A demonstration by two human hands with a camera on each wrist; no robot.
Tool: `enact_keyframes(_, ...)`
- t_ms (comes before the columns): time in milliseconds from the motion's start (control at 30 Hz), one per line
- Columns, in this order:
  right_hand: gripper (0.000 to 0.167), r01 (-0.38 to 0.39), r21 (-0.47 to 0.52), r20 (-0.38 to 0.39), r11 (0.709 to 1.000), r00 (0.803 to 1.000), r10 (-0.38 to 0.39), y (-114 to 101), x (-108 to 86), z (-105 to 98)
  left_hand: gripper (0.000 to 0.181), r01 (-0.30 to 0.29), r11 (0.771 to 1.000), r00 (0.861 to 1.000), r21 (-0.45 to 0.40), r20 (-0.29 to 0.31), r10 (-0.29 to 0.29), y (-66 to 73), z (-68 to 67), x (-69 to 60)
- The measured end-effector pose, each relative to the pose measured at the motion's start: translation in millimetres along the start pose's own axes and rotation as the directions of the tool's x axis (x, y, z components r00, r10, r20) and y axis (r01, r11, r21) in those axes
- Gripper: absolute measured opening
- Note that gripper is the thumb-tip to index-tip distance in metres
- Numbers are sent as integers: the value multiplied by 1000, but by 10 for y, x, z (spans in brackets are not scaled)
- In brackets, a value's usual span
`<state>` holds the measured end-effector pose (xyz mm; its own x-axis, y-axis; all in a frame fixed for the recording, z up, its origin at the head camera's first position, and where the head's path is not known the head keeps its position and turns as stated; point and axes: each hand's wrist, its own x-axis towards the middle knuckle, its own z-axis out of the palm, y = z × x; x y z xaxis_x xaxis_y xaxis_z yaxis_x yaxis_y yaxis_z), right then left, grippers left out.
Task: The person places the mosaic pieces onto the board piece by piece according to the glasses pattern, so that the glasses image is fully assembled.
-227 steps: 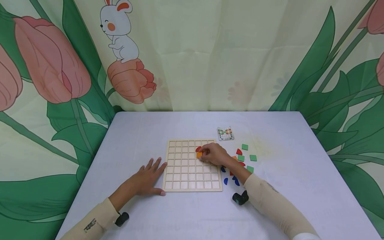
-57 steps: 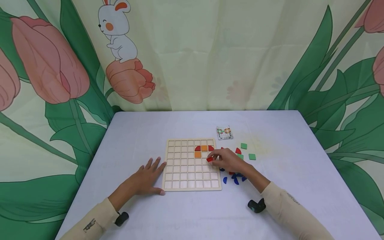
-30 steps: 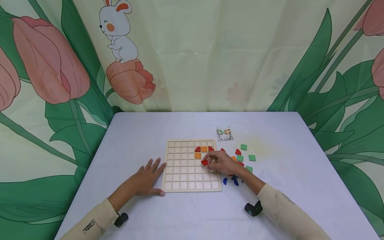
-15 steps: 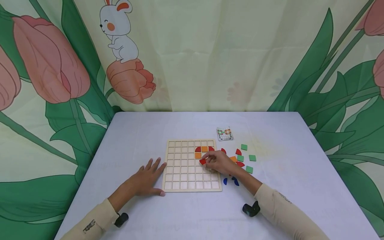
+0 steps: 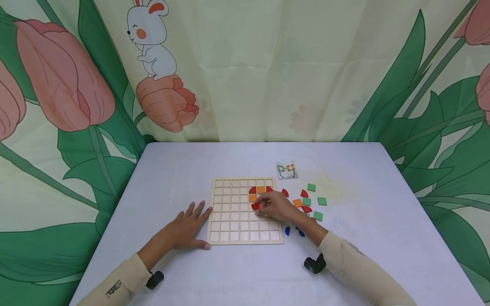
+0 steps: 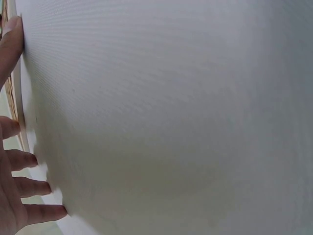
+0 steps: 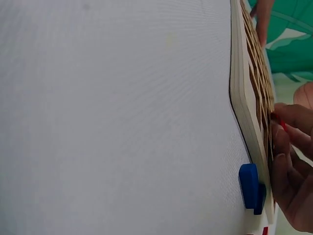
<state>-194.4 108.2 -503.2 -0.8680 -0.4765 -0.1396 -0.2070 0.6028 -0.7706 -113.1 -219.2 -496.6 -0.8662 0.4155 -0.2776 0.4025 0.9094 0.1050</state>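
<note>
My right hand (image 5: 274, 205) pinches a red quarter-circle tile (image 5: 255, 206) between thumb and fingertips, low over the wooden grid board (image 5: 233, 225). In the right wrist view that hand (image 7: 296, 166) shows at the right edge, a sliver of red tile (image 7: 282, 122) at its fingertips. Just above the held tile, an orange square tile (image 5: 252, 198) sits in a cell. Along the row above lie a red tile (image 5: 253, 190), another orange square (image 5: 261, 189) and a second red tile (image 5: 269, 188). My left hand (image 5: 186, 229) rests flat with spread fingers, touching the board's left edge.
Right of the board lie loose green squares (image 5: 322, 201), red quarter-circles (image 5: 304, 193), an orange square (image 5: 297, 203) and blue pieces (image 5: 287, 230). A small printed pattern card (image 5: 287, 170) lies beyond the board's far right corner. A patterned curtain (image 5: 245, 85) hangs behind the table.
Two red tiles and an orange square have been added to the board's upper row since the oldest frame. Lately my right hand has moved slightly left with the red tile; my left hand stays put.
</note>
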Motion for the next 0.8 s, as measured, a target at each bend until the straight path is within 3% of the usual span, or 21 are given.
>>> enact_keyframes(167,21,-15,-65,-13,998,1000,15,-52,30,39,112,1,1000,1000,0,4,-1,7,-4,2)
enact_keyframes(533,22,-60,-100,-8,993,998,59,-91,39,23,112,13,1000,1000,10,13,-13,22,-13,-5)
enact_keyframes(800,20,-50,-128,-29,990,999,46,-91,54,21,112,13,1000,1000,9,20,-13,17,-25,-3)
